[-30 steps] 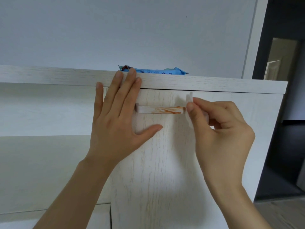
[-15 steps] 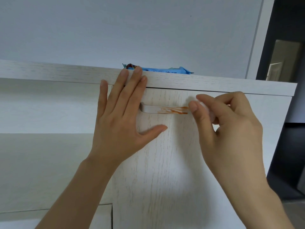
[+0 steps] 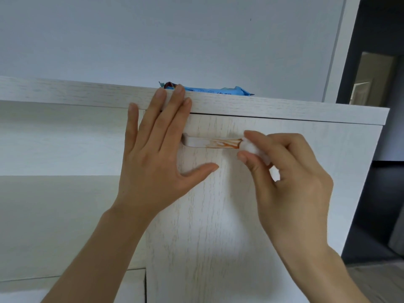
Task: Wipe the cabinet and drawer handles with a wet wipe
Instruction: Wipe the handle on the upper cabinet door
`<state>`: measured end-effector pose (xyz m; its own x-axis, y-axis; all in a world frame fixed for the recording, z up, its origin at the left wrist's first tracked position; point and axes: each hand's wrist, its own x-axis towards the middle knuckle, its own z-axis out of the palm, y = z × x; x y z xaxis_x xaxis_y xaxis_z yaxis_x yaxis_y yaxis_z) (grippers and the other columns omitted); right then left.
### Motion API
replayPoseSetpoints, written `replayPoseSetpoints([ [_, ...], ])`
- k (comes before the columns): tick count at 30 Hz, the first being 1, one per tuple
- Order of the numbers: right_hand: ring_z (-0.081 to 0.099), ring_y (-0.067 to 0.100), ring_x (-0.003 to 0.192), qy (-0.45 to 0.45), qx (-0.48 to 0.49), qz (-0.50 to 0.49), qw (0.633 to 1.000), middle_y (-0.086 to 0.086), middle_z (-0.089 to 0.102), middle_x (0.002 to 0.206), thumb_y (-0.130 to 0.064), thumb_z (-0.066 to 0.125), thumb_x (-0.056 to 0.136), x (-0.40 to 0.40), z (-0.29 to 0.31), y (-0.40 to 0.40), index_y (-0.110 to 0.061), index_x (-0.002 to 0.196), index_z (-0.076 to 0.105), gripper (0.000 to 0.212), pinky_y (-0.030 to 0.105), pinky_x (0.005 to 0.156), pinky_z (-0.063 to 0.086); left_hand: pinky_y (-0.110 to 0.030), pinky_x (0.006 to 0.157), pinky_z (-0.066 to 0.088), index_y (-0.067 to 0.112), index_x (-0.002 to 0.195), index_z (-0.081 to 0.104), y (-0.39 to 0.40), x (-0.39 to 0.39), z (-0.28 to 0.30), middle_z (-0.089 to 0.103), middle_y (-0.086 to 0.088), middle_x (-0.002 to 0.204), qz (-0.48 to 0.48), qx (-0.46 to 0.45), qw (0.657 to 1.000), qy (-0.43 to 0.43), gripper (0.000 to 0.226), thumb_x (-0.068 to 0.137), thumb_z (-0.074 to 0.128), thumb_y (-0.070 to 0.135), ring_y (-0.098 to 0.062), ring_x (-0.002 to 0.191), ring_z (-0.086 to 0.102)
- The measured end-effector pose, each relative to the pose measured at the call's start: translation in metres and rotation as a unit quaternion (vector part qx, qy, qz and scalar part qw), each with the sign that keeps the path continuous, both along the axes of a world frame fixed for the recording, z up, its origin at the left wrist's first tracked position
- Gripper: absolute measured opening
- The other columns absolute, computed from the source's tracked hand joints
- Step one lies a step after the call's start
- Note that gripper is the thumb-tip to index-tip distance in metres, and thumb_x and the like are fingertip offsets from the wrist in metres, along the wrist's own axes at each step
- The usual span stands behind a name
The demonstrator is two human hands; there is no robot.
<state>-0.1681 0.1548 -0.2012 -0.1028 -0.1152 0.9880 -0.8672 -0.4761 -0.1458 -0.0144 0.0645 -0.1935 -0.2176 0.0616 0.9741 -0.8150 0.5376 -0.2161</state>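
At right end of orange-smeared cabinet handle (image 3: 209, 143), right hand (image 3: 290, 178) pinching white wet wipe (image 3: 251, 147) against it, left of handle, left hand (image 3: 157, 158) flat, fingers spread on cabinet door (image 3: 207, 226), above handle, blue wipe packet (image 3: 216, 91) on cabinet top (image 3: 284, 110)

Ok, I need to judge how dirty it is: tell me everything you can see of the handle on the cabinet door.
The handle is a pale, flat horizontal bar in a whitish wood-look finish matching the cabinet door, mounted near the door's top. Its left part looks clean; its right part carries orange-brown streaks. The left hand lies flat on the door and covers the bar's left end. The right hand pinches a bunched white wet wipe against the right end.
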Motion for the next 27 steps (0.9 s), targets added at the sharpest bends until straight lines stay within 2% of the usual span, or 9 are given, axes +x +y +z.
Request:
replayPoseSetpoints([
  [5, 0.043, -0.001, 0.076, -0.053, -0.019, -0.008, 0.998, -0.002, 0.047, 0.094, -0.011, 0.068, 0.083, -0.004, 0.0, 0.004, -0.009, 0.112, 0.066, 0.029, 0.001, 0.071, 0.037, -0.047, 0.117, 0.005, -0.003, 0.139, 0.038, 0.0, 0.0, -0.001, 0.03, -0.013, 0.148, -0.002, 0.002, 1.0, 0.003, 0.086, 0.085, 0.056, 0.062, -0.03, 0.14, 0.024],
  [10, 0.042, -0.004, 0.08, -0.016, 0.018, 0.012, 1.0, 0.002, 0.054, 0.088, -0.006, 0.066, 0.082, 0.003, 0.002, 0.002, -0.004, 0.104, 0.068, 0.022, -0.005, 0.075, 0.032, -0.048, 0.116, 0.007, -0.003, 0.138, 0.039, 0.0, 0.0, -0.001, 0.03, -0.013, 0.148, 0.001, -0.004, 1.0, 0.004, 0.086, 0.085, 0.054, 0.063, -0.03, 0.14, 0.024],
  [13, 0.043, 0.001, 0.076, -0.024, 0.009, -0.015, 1.0, -0.003, 0.05, 0.088, -0.006, 0.068, 0.083, 0.003, 0.002, 0.002, -0.004, 0.106, 0.068, 0.023, -0.003, 0.073, 0.033, -0.048, 0.117, 0.007, -0.002, 0.139, 0.038, -0.001, 0.0, -0.001, 0.03, -0.013, 0.148, -0.001, -0.004, 1.0, 0.001, 0.086, 0.086, 0.054, 0.062, -0.03, 0.14, 0.024],
  [15, 0.046, 0.003, 0.08, -0.027, 0.035, 0.017, 0.999, -0.003, 0.052, 0.088, -0.006, 0.065, 0.085, 0.003, 0.001, 0.001, -0.005, 0.102, 0.068, 0.018, -0.004, 0.075, 0.033, -0.047, 0.117, 0.006, -0.002, 0.139, 0.038, -0.001, 0.001, -0.001, 0.03, -0.013, 0.148, 0.001, -0.004, 1.0, 0.0, 0.086, 0.086, 0.054, 0.062, -0.03, 0.14, 0.024],
  [17, 0.046, -0.003, 0.08, -0.02, 0.053, 0.053, 0.997, -0.003, 0.055, 0.086, -0.005, 0.065, 0.085, 0.0, 0.003, 0.004, -0.005, 0.1, 0.068, 0.015, -0.005, 0.076, 0.033, -0.047, 0.117, 0.006, -0.003, 0.139, 0.038, 0.0, 0.0, -0.001, 0.031, -0.014, 0.148, 0.001, -0.004, 1.0, -0.001, 0.086, 0.085, 0.055, 0.062, -0.03, 0.14, 0.024],
  [20, 0.044, -0.006, 0.077, -0.028, 0.011, 0.018, 0.999, -0.006, 0.049, 0.085, -0.004, 0.07, 0.081, -0.008, 0.003, 0.009, -0.009, 0.105, 0.067, 0.025, -0.002, 0.074, 0.034, -0.047, 0.117, 0.006, -0.003, 0.139, 0.039, 0.0, 0.001, -0.001, 0.032, -0.015, 0.148, 0.002, -0.003, 1.0, 0.001, 0.086, 0.085, 0.056, 0.062, -0.03, 0.139, 0.024],
  [22, 0.045, -0.008, 0.078, -0.04, 0.015, 0.03, 0.999, -0.008, 0.048, 0.086, -0.004, 0.071, 0.08, -0.008, 0.003, 0.008, -0.013, 0.105, 0.066, 0.027, -0.002, 0.073, 0.035, -0.047, 0.117, 0.006, -0.003, 0.139, 0.038, 0.0, 0.001, 0.0, 0.031, -0.014, 0.148, 0.001, -0.004, 1.0, 0.001, 0.086, 0.085, 0.055, 0.061, -0.03, 0.14, 0.024],
  [24, 0.044, -0.003, 0.078, -0.013, 0.006, -0.015, 1.0, -0.003, 0.05, 0.088, -0.004, 0.071, 0.08, -0.004, 0.003, 0.005, -0.006, 0.106, 0.068, 0.026, -0.001, 0.073, 0.035, -0.047, 0.117, 0.006, -0.003, 0.139, 0.039, -0.001, 0.001, 0.0, 0.03, -0.013, 0.148, -0.002, -0.007, 1.0, 0.002, 0.085, 0.086, 0.055, 0.061, -0.03, 0.14, 0.024],
  [27, 0.042, -0.003, 0.079, 0.013, -0.003, -0.027, 1.0, -0.003, 0.05, 0.089, -0.003, 0.07, 0.08, -0.001, 0.002, 0.003, -0.002, 0.107, 0.068, 0.027, -0.002, 0.073, 0.034, -0.048, 0.116, 0.007, -0.003, 0.138, 0.039, -0.002, 0.0, -0.001, 0.029, -0.012, 0.148, -0.004, -0.011, 1.0, 0.002, 0.085, 0.086, 0.055, 0.062, -0.03, 0.14, 0.024],
])
